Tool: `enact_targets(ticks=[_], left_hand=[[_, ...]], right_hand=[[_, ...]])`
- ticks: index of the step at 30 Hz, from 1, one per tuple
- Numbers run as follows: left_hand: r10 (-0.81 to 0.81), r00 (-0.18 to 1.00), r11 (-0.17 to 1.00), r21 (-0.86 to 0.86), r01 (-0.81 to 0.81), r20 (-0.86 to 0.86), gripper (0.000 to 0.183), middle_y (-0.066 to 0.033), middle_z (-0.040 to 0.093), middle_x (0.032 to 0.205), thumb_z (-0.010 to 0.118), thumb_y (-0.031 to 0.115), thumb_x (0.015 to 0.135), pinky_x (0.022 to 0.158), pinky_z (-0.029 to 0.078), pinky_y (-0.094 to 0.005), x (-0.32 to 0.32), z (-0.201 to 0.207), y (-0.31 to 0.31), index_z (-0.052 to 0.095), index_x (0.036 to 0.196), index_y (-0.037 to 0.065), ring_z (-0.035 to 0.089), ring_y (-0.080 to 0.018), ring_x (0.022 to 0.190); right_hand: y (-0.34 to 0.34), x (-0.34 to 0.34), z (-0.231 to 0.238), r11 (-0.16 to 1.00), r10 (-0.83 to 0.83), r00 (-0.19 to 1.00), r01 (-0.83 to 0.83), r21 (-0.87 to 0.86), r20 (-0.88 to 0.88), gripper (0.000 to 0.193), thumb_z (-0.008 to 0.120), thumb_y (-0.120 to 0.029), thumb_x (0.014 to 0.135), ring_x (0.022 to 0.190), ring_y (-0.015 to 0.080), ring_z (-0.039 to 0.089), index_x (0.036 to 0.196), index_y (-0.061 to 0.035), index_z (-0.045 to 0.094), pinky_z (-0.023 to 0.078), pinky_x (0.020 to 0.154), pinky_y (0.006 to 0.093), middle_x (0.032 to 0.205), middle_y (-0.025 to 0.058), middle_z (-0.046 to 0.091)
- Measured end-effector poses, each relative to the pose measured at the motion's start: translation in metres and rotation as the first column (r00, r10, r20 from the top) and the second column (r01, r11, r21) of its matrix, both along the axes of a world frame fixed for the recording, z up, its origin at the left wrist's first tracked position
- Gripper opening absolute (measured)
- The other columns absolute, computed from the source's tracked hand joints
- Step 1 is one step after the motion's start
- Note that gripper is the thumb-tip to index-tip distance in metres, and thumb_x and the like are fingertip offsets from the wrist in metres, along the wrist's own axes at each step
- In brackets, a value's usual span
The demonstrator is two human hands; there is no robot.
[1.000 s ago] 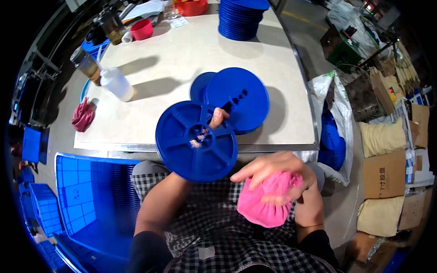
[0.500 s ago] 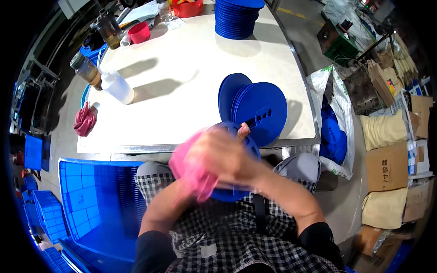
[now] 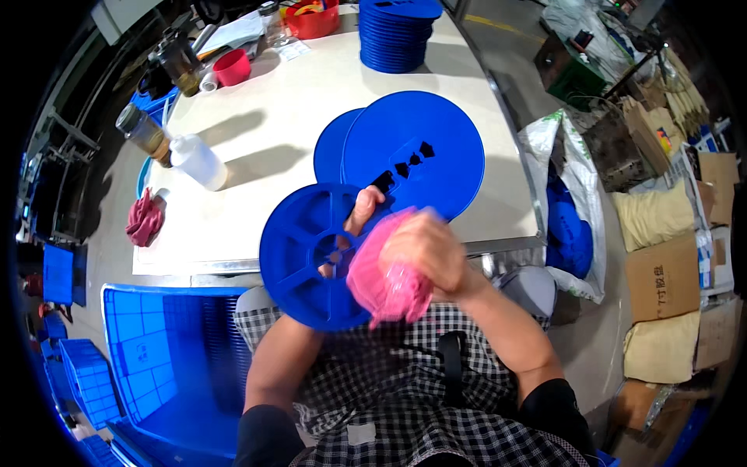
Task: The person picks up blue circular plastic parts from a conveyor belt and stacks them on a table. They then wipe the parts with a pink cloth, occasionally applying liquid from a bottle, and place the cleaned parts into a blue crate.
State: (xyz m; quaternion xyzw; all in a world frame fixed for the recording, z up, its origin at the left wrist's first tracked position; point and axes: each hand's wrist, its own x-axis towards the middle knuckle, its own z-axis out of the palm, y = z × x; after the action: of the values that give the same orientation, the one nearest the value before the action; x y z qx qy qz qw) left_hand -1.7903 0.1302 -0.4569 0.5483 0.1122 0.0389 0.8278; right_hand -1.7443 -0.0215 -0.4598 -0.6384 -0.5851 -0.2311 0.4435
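My left hand grips a blue plastic spoked disc, like a reel flange. Its thumb shows at the rim and fingertips show through the central opening. My right hand, slightly blurred, is closed around a crumpled pink cloth, which overlaps the disc's right side. Just beyond lies a larger-looking blue disc with black cutouts at its middle; whether it is joined to the held one I cannot tell. Another blue disc peeks out behind it on the left.
A stack of blue discs stands on the white table at the back. A white bottle, a jar and a dark red cloth sit left. A blue crate is lower left; a white sack stands right.
The spoked disc has come out to the left from beneath my hands and faces up. My right hand and the pink cloth have moved right. The discs beyond look larger and shifted left.
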Motion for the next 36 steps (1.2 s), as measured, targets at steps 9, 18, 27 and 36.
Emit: enact_targets(ticks=[9, 18, 27, 36], left_hand=[[-0.114, 0.993, 0.981, 0.163, 0.107, 0.037, 0.020, 0.0006, 0.068, 0.091, 0.069, 0.029, 0.098, 0.079, 0.050, -0.0270, -0.025, 0.022, -0.002, 0.071, 0.099, 0.010, 0.063, -0.0103, 0.084], [-0.287, 0.952, 0.889, 0.401, 0.222, 0.110, 0.033, -0.0067, 0.072, 0.109, 0.075, 0.024, 0.091, 0.095, 0.051, -0.0335, -0.029, 0.022, -0.011, 0.069, 0.117, 0.005, 0.067, -0.0178, 0.104], [-0.249, 0.962, 0.967, 0.091, 0.239, 0.112, 0.034, -0.0082, 0.073, 0.110, 0.075, 0.026, 0.091, 0.092, 0.054, -0.0340, -0.044, -0.006, 0.012, 0.069, 0.117, 0.004, 0.069, -0.0189, 0.101], [-0.306, 0.948, 0.886, 0.338, 0.318, -0.092, 0.032, -0.0094, 0.071, 0.107, 0.068, 0.031, 0.096, 0.089, 0.056, -0.0351, -0.026, 0.042, -0.009, 0.069, 0.112, 0.004, 0.069, -0.0193, 0.099]], right_hand=[[-0.053, 0.085, 0.033, 0.554, -0.815, 0.577, 0.802, 0.222, -0.050, 0.043, 0.080, 0.005, 0.062, 0.086, 0.0326, 0.062, 0.101, -0.0037, 0.063, 0.053, 0.077, 0.0415, 0.093, 0.0124, 0.065], [-0.024, 0.078, 0.035, 0.758, -0.645, 0.758, 0.651, 0.046, -0.092, 0.032, 0.077, -0.002, 0.070, 0.088, 0.0317, 0.064, 0.098, -0.0044, 0.063, 0.054, 0.076, 0.0415, 0.092, 0.0120, 0.066], [-0.036, 0.056, 0.019, 0.735, -0.669, 0.737, 0.675, 0.066, -0.098, 0.038, 0.078, 0.001, 0.068, 0.085, 0.0333, 0.064, 0.102, -0.0021, 0.062, 0.054, 0.075, 0.0401, 0.092, 0.0136, 0.065], [-0.072, 0.089, 0.022, 0.427, -0.898, 0.435, 0.898, 0.102, -0.067, 0.026, 0.074, -0.001, 0.076, 0.083, 0.0343, 0.066, 0.099, -0.0007, 0.062, 0.054, 0.076, 0.0423, 0.090, 0.0164, 0.066]])
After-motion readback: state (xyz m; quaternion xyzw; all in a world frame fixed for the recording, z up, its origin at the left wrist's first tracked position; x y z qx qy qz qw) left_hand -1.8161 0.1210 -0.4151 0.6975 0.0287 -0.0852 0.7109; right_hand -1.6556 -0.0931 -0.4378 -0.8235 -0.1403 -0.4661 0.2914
